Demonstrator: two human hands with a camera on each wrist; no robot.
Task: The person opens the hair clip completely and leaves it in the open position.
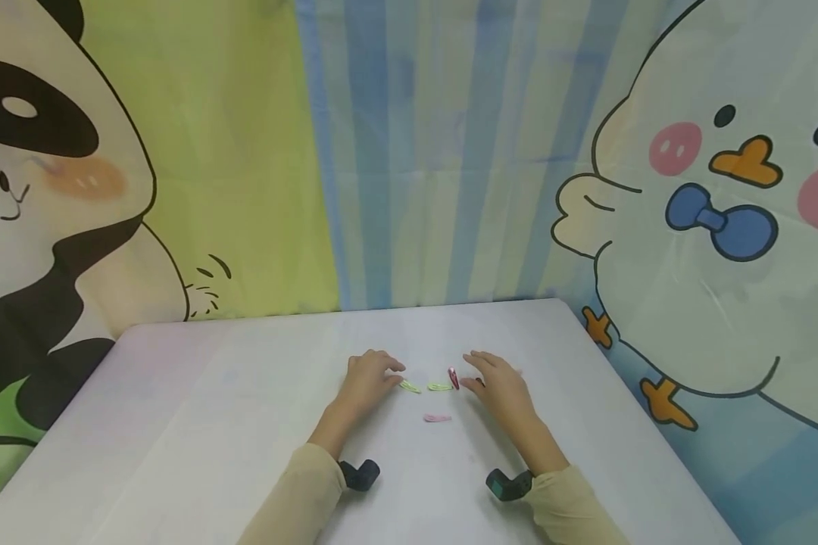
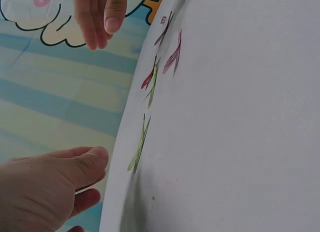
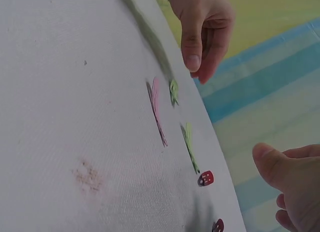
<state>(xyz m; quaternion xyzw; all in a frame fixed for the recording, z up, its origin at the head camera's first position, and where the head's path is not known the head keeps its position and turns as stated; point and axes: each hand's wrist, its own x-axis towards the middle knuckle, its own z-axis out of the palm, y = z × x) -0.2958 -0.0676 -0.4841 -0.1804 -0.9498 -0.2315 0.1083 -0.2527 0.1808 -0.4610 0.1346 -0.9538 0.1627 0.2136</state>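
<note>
My left hand (image 1: 366,384) hovers over the table just left of a green hair clip (image 1: 410,387), its fingers loosely bent and holding nothing. Facing it from the right, my right hand (image 1: 501,390) is held near a red hair clip (image 1: 454,378), also with nothing in its fingers. A second green hair clip (image 1: 439,387) lies beside the red one, between the hands. Nearer to me lies a pink hair clip (image 1: 437,418). In the right wrist view another red clip (image 3: 218,225) shows at the bottom edge, beyond the white-dotted red one (image 3: 205,178).
The white table (image 1: 198,424) reaches back to a printed curtain (image 1: 423,151) with a panda and a chick. A faint brownish stain (image 3: 88,176) marks the tabletop. Dark wrist cameras (image 1: 360,475) sit at both sleeves.
</note>
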